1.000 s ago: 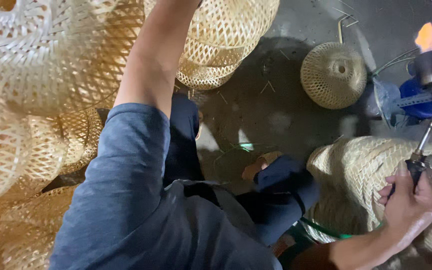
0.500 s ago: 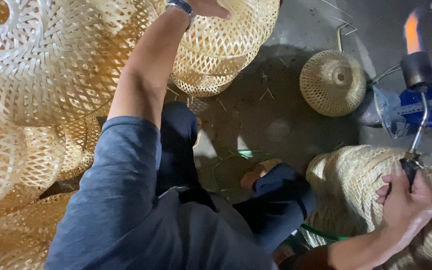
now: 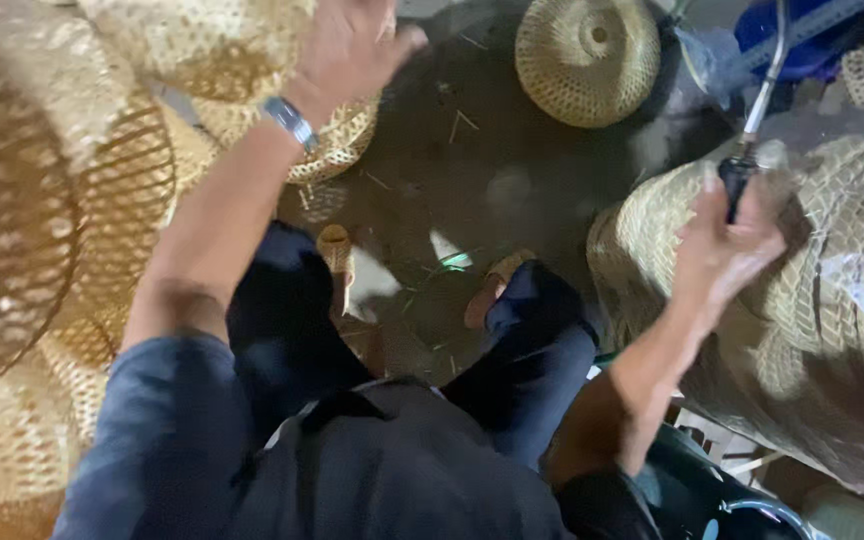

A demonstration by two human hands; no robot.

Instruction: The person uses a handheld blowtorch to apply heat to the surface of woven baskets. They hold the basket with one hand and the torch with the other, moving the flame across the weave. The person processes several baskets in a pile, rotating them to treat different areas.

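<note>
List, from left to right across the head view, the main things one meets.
Stacked woven baskets → left hand → round woven basket on the floor → right hand gripping a torch handle → large woven basket.

A small round woven basket [image 3: 588, 58] is lying on the dark floor [image 3: 492, 170] at twelve o'clock, dome up. Stacked open-weave baskets [image 3: 42, 220] are crowding the nine o'clock side, reaching down toward seven. A blue machine part [image 3: 802, 30] is showing at one o'clock. Two sandalled feet [image 3: 337, 255] are resting at the centre, loose straw bits [image 3: 462, 122] lying just above them.
</note>
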